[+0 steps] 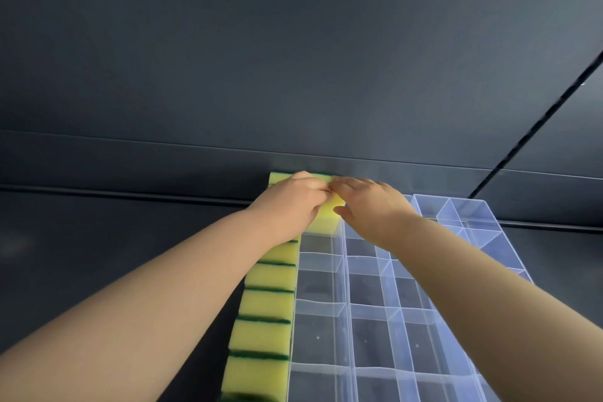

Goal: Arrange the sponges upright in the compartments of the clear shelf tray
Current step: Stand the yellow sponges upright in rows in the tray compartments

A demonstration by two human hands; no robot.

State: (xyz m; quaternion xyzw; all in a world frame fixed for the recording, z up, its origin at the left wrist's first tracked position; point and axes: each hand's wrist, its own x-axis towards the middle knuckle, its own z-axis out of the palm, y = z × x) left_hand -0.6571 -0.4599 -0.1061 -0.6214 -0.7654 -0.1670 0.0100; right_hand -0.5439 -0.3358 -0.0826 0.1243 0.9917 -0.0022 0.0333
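Hiding most of a yellow foam sponge with green scouring edge [327, 210], left hand [290, 202] and right hand [372, 207] curl fingers round its top, at far end of clear plastic compartment tray [368, 303]; fingertips blurred.

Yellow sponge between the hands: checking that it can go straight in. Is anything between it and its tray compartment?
Nothing visible does. The left hand and right hand hold the yellow sponge right at the clear tray's far compartment, beside the filled sponge row.

Dim, even light; soft focus, slight motion blur, wide-angle bending at edges.
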